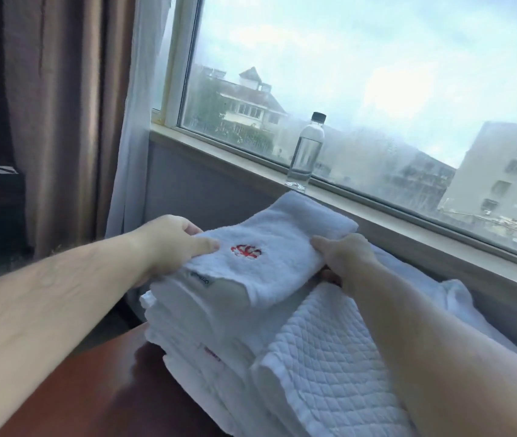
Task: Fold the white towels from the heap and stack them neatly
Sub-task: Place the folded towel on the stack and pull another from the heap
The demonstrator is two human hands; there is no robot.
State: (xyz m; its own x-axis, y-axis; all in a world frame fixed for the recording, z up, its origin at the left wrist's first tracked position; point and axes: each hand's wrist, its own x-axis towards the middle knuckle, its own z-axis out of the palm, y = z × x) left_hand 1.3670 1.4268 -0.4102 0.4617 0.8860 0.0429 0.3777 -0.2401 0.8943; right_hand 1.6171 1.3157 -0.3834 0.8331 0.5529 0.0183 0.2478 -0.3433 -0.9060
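Left hand and right hand grip a folded white towel (red emblem up) atop the towel stack beside a window.

A folded white terry towel tops the white towel stack; a clear plastic bottle stands behind on the windowsill.

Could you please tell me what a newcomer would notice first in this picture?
The eye lands first on the folded white towel with a red emblem at centre, gripped at its ends by the left hand and right hand over a stack of white towels. Behind it, a clear water bottle with a black cap stands upright on the window sill. A quilted white cloth lies at lower right.
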